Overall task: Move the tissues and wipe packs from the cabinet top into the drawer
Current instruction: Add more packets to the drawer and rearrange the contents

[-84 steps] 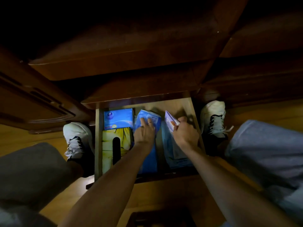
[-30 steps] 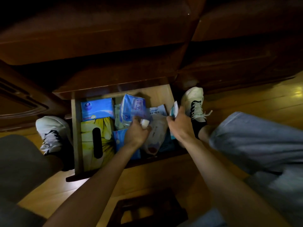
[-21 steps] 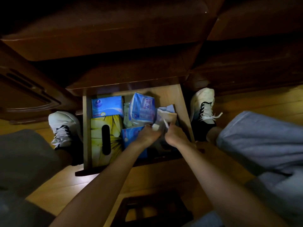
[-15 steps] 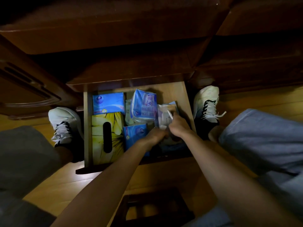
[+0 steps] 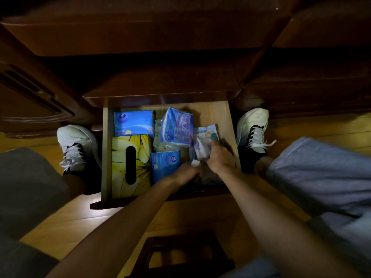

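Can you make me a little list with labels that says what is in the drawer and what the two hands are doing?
place: open wooden drawer
back left: blue tissue pack
front left: yellow tissue box, dark slot on top
middle back: blue and white pack, standing tilted
middle front: small blue pack
right side: crinkly wipe pack
left hand: low in the drawer, by a small white thing
right hand: gripping the crinkly wipe pack
outside the drawer: a white shoe on each side
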The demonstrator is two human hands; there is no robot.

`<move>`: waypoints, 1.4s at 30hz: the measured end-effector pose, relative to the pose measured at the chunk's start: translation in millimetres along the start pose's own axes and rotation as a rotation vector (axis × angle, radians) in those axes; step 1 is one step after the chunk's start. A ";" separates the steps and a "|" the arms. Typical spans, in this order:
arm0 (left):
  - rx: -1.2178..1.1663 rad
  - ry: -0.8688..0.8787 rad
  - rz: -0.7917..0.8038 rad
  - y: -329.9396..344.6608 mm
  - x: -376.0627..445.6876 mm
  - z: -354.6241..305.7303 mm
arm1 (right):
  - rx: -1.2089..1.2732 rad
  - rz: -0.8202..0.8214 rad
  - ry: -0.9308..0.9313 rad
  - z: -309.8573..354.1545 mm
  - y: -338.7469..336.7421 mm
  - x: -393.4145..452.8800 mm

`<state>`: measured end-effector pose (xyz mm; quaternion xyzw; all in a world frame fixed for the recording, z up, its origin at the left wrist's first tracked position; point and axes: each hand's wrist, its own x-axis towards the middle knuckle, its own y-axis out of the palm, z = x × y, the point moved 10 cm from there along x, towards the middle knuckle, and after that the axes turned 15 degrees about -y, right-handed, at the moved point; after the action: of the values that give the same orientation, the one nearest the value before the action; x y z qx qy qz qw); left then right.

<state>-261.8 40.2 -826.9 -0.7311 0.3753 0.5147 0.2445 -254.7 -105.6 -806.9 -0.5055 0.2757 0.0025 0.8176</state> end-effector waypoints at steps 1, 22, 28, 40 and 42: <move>-0.020 0.005 -0.026 -4.0 -1.5 -0.3 | -0.021 0.004 0.004 0.4 2.1 -0.5; -0.179 0.251 -0.749 -172.3 -88.4 24.3 | 0.300 -0.031 0.120 73.5 27.2 60.3; -0.350 0.349 -0.674 -173.2 -83.5 24.1 | 0.742 -0.290 0.128 64.1 5.3 62.8; -0.806 0.471 -0.159 -135.5 -81.5 -28.1 | 0.979 -0.026 -0.340 138.2 -39.1 -6.1; -0.878 0.425 -0.186 -136.8 -77.2 -20.0 | 1.173 0.006 -0.287 139.2 -36.5 -11.1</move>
<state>-155.5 130.1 -751.5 -0.8842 0.0979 0.4397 -0.1238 -191.3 -5.1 -724.8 0.0361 0.1197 -0.0795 0.9890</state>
